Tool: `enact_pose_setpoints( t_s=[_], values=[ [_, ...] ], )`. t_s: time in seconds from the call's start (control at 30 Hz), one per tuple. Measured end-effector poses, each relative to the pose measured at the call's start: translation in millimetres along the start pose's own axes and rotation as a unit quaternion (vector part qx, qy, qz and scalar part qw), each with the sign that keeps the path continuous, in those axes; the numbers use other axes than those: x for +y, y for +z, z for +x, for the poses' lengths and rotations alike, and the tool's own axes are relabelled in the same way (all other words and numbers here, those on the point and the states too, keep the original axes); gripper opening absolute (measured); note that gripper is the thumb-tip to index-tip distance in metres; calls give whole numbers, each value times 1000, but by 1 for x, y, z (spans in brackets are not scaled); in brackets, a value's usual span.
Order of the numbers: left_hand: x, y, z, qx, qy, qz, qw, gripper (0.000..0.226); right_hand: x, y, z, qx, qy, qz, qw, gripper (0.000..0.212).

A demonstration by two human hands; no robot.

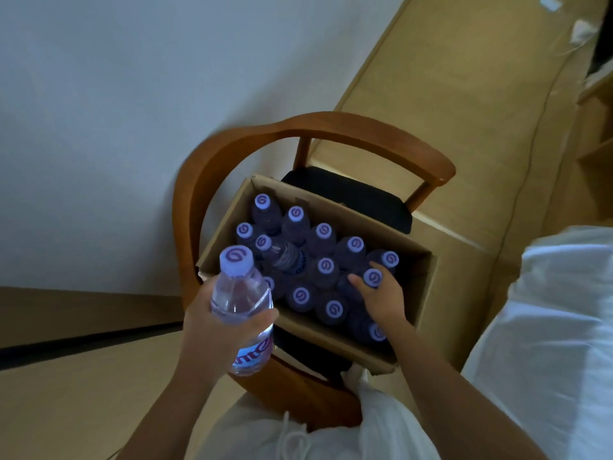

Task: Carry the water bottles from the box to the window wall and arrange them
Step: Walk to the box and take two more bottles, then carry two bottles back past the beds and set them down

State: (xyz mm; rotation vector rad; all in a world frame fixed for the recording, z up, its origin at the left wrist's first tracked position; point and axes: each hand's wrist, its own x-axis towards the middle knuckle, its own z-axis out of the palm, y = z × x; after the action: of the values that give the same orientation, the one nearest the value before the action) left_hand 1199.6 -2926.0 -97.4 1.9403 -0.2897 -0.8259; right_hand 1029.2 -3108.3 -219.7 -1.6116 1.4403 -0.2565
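left hand point(212, 313): wrapped around a water bottle point(243, 303), holding it up clear of the box
right hand point(381, 297): down in the cardboard box point(414, 280), fingers curled around a capped bottle point(372, 278)
box: sits on a wooden chair point(318, 131), full of upright bottles

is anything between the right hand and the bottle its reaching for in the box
Nothing visible. The right hand is already on that bottle, fingers round its neck. Other bottles crowd close beside it in the box, but nothing covers it above.
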Motion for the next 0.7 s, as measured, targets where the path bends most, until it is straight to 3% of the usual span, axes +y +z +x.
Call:
enact_pose_setpoints(
  t_s=[0.07, 0.13, 0.2, 0.27, 0.4, 0.57, 0.7],
  values=[
    [2, 10, 7, -50, 22, 0, 998, 78, -13, -18, -20, 24, -4, 25, 999, 30],
    [8, 23, 14, -88, 30, -21, 995, 95, -27, -36, -47, 47, 0, 59, 997, 40],
    [14, 40, 16, -152, 63, -6, 986, 74, -37, -51, -81, 92, -13, 127, 988, 38],
    [19, 58, 13, -225, 148, 41, 962, 51, -44, -62, -118, 174, -19, 178, 968, 40],
    [25, 92, -9, -374, 177, 70, 908, 57, -44, -78, -187, 321, -29, 239, 916, 32],
    [15, 120, -67, -547, 190, 149, 802, 36, -20, -90, -274, 460, 11, 357, 813, 38],
    [9, 119, -133, -684, 186, 173, 684, 53, 6, -82, -355, 531, 39, 383, 755, 24]
  ],
)
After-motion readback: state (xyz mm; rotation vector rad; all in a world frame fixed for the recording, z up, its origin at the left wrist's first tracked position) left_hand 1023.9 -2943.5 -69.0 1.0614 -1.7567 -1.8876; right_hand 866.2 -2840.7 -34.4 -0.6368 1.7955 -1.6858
